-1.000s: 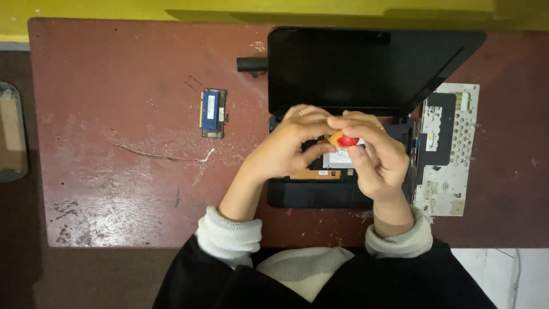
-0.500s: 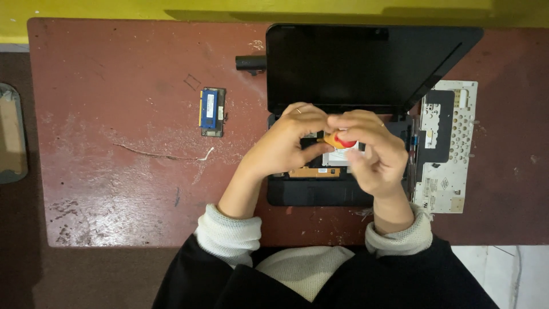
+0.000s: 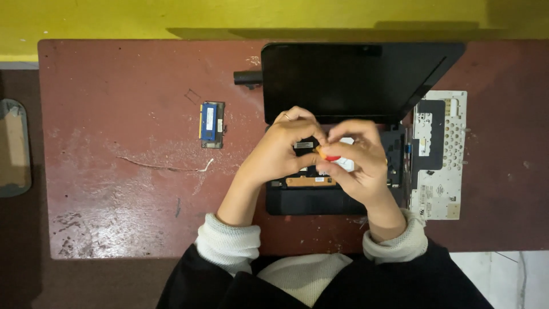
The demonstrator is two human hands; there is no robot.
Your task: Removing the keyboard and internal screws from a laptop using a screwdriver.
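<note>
An opened black laptop (image 3: 320, 200) with its keyboard removed lies on the worn red table (image 3: 131, 189). Both hands meet over its exposed insides. My right hand (image 3: 357, 169) grips a small tool with a red and orange handle (image 3: 327, 155), tip pointing left. My left hand (image 3: 283, 150) curls around the tool's front end with its fingers pinched at the tip. The laptop's dark lid (image 3: 354, 77) lies flat behind the hands.
A blue memory module (image 3: 211, 124) lies on the table to the left of the laptop. The removed keyboard, metal underside up (image 3: 440, 154), rests at the laptop's right. A thin scrap of wire (image 3: 166, 167) lies near the module. A dark grey object (image 3: 14, 149) sits beyond the table's left edge.
The tool's red handle has shifted left, toward my left hand. Both hands stay over the laptop's middle.
</note>
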